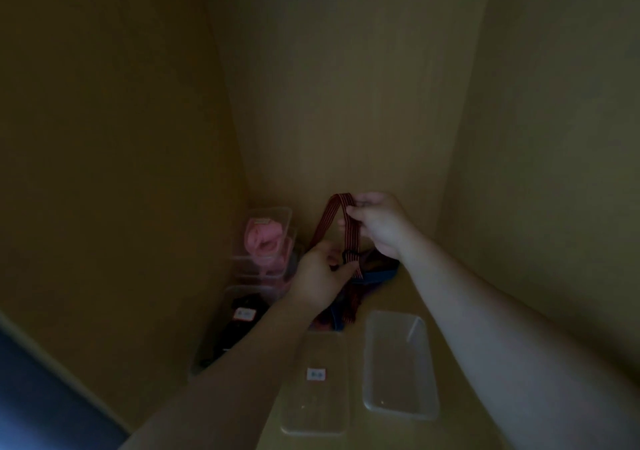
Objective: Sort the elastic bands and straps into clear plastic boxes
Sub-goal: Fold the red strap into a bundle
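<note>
The red-striped strap (350, 231) is held folded above the strap pile (379, 272), its long axis near upright, fold uppermost. The right hand (382, 224) pinches the fold; the left hand (317, 278) grips the lower ends, behind the clear box (398, 363)

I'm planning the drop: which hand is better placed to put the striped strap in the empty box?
Probably right: the right hand pinches the strap's top fold, and the empty box lies beside that forearm.
</note>
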Action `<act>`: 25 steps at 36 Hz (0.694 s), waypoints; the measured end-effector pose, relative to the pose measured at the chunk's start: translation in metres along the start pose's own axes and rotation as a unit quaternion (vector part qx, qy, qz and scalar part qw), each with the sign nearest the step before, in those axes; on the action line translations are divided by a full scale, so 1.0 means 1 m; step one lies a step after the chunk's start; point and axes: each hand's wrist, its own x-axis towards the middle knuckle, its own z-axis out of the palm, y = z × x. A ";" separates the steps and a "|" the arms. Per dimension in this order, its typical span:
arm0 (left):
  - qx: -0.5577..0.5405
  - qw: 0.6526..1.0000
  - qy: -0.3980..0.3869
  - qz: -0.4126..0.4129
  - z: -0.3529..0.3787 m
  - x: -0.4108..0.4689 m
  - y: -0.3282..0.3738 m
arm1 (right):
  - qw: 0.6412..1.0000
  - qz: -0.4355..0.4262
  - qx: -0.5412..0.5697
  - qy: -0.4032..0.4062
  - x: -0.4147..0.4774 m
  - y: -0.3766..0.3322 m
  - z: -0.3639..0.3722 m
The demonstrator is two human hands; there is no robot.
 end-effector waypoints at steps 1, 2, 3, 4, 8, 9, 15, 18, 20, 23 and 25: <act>-0.007 1.000 -0.014 -0.007 0.000 0.001 0.003 | 1.000 -0.002 0.015 -0.003 -0.001 -0.003 0.000; -0.016 0.999 -0.031 -0.012 0.000 0.002 0.004 | 1.000 -0.004 0.026 -0.008 -0.003 -0.006 0.000; -0.032 0.998 -0.044 -0.012 0.000 0.002 0.006 | 0.999 -0.005 0.032 -0.012 -0.004 -0.009 0.000; -0.052 0.997 -0.053 -0.013 0.000 0.002 0.009 | 0.999 -0.008 0.036 -0.014 -0.005 -0.011 0.000; -0.131 0.990 -0.050 -0.017 -0.009 0.007 0.017 | 0.999 -0.031 0.039 0.008 0.000 -0.023 -0.003; -0.165 0.985 -0.041 -0.030 -0.013 0.009 0.019 | 0.998 -0.039 0.047 0.020 0.003 -0.027 -0.005; -0.251 0.968 -0.024 0.002 -0.060 0.032 0.048 | 0.995 -0.086 0.005 0.051 0.013 -0.043 -0.003; -0.299 0.953 -0.045 0.019 -0.075 0.041 0.060 | 0.983 -0.119 -0.119 0.076 0.014 -0.041 0.004; -0.316 0.947 -0.057 0.030 -0.081 0.043 0.064 | 0.977 -0.119 -0.169 0.061 0.015 -0.035 0.007; -0.313 0.946 -0.068 0.042 -0.087 0.046 0.066 | 0.974 -0.116 -0.194 0.000 0.018 -0.023 0.012; -0.318 0.945 -0.069 0.040 -0.090 0.047 0.068 | 0.974 -0.124 -0.182 -0.047 0.017 -0.017 0.017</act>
